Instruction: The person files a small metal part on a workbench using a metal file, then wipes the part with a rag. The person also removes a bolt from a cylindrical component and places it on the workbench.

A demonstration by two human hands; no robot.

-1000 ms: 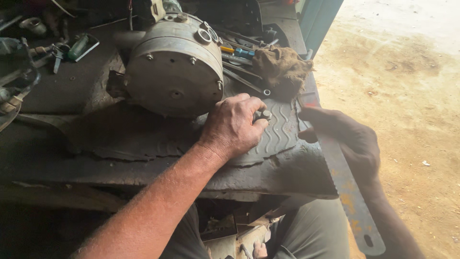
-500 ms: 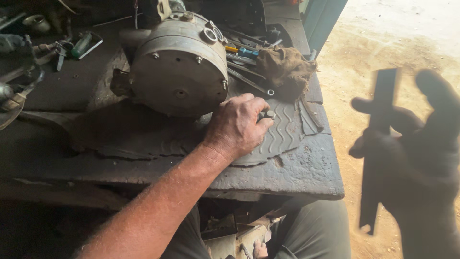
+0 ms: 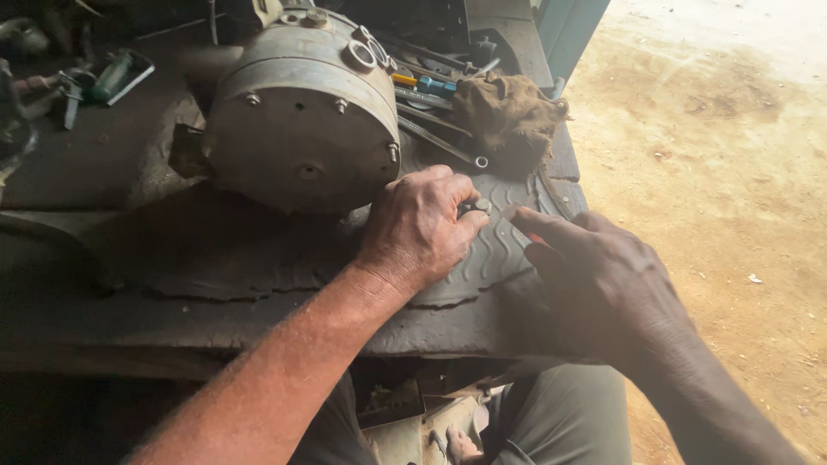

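The left hand lay on the ribbed rubber mat, its fingers curled and pinching a small round metal part at the fingertips; the right hand reached in from the other side, fingers pressed together, their tips just beside that part; whether they held anything could not be told; the grey motor housing stood just behind the left knuckles; a brown rag lay beyond both fingertips.
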